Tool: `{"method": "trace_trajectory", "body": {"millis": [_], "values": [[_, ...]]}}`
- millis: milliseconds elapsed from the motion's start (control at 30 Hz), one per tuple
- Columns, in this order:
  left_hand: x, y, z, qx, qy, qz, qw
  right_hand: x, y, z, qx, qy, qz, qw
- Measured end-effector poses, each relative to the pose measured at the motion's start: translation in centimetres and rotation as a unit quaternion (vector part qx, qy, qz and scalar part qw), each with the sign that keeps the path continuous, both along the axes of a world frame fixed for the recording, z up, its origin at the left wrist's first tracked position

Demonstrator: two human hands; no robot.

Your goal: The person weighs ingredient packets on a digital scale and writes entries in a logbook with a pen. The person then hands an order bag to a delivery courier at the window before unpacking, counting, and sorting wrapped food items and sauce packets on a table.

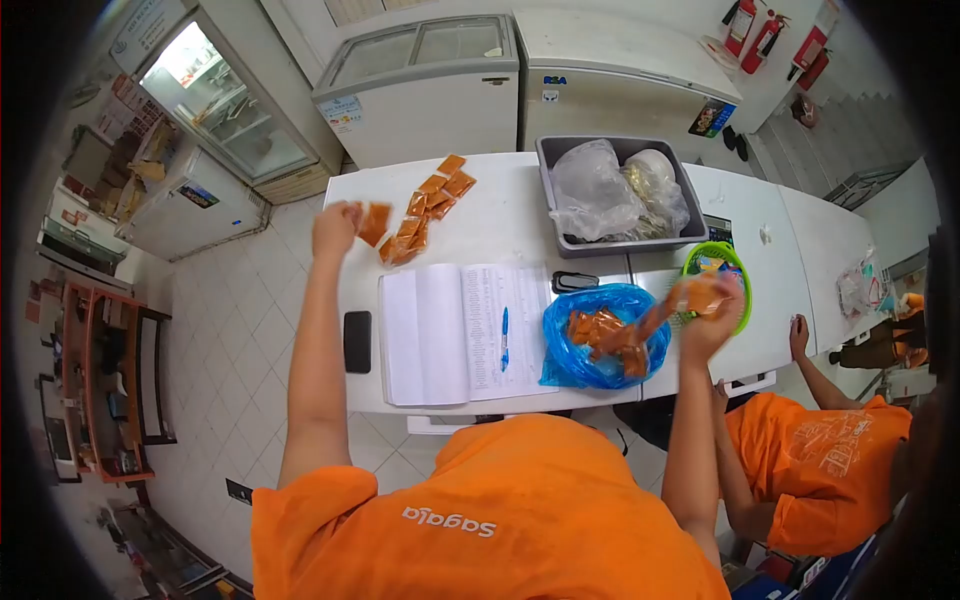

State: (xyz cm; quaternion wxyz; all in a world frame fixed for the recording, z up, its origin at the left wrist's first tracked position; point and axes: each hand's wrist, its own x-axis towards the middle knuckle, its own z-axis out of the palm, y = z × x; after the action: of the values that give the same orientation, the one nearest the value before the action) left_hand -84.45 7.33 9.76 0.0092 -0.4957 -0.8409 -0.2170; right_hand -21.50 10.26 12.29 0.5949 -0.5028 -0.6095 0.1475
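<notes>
At the table's far left, my left hand (338,228) is closed, its fingers pinching the edge of an orange-brown sachet (375,222). Beside it, a spread of similar sachets (415,228) lies in an overlapping row on the white table. My right hand (712,318) is raised at the right, closed around orange sachets (700,295) that are blurred by motion. A smeared brownish-orange strip runs from this hand down toward an open blue plastic bag (560,345). More orange sachets (592,328) lie inside that bag.
An open notebook (425,335) with a blue pen (505,338) lies centrally. A black phone (357,342), a dark case (576,282), a green basket (745,300) and a grey tub (545,190) surround it. A co-worker in orange (815,465) sits close at right.
</notes>
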Motion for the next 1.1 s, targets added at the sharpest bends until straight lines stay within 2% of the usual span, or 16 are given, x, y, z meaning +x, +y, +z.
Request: {"method": "trace_trajectory", "body": {"millis": [33, 100, 167, 300, 400, 433, 500, 600, 700, 767, 800, 867, 900, 967, 1033, 1100], "values": [[0.2, -0.5, 3.3, 0.029, 0.076, -0.025, 0.996, 0.3, -0.8, -3.2, -0.006, -0.081, 0.036, 0.996], [3.4, -0.9, 11.3, -0.001, -0.249, 0.021, 0.968, 0.7, -2.0, -6.7, -0.300, -0.311, 0.191, 0.881], [7.0, -1.9, 17.3, 0.056, -0.395, -0.065, 0.915, -0.4, -4.9, -5.2, -0.323, -0.451, 0.337, 0.761], [16.4, -2.5, 25.7, 0.063, -0.461, -0.302, 0.832, -6.8, -3.6, 1.5, -0.230, -0.263, 0.284, 0.893], [23.0, -2.5, 30.5, 0.114, -0.571, -0.454, 0.675, -13.1, -2.3, 6.5, -0.188, -0.058, 0.354, 0.914], [25.1, -2.5, 32.4, 0.106, -0.611, -0.514, 0.592, -14.6, -1.8, 7.4, -0.245, 0.018, 0.398, 0.884], [28.4, -2.5, 34.3, 0.124, -0.617, -0.573, 0.525, -16.6, -0.9, 9.4, -0.312, 0.166, 0.470, 0.809], [31.2, -2.1, 35.1, 0.210, -0.548, -0.571, 0.573, -16.6, -0.3, 12.7, -0.286, 0.370, 0.541, 0.699], [32.2, -0.8, 31.0, 0.220, -0.501, -0.481, 0.685, -10.6, -2.3, 16.1, -0.275, 0.434, 0.534, 0.671], [33.4, -0.3, 24.1, 0.134, -0.563, -0.419, 0.700, -6.3, -3.2, 15.7, -0.257, 0.477, 0.561, 0.626], [35.1, -1.6, 21.9, 0.074, -0.632, -0.406, 0.656, -3.9, -3.4, 14.7, -0.258, 0.492, 0.562, 0.613], [38.3, -2.0, 11.7, 0.127, -0.555, -0.365, 0.737, -2.3, -3.8, 9.7, -0.313, 0.558, 0.454, 0.621], [39.4, -2.2, 6.0, 0.178, -0.485, -0.367, 0.773, -1.9, -4.1, 6.0, -0.372, 0.598, 0.331, 0.629], [39.9, -3.4, -1.0, -0.038, -0.430, -0.358, 0.828, 0.9, -4.7, -4.5, -0.444, 0.244, 0.268, 0.819], [39.8, -4.1, -10.5, -0.075, -0.318, -0.430, 0.841, 2.6, -6.6, -10.0, -0.355, -0.191, 0.126, 0.906], [39.6, -5.7, -6.2, -0.064, -0.296, -0.448, 0.841, 2.2, -7.4, -9.1, -0.305, -0.154, 0.063, 0.938]]}}
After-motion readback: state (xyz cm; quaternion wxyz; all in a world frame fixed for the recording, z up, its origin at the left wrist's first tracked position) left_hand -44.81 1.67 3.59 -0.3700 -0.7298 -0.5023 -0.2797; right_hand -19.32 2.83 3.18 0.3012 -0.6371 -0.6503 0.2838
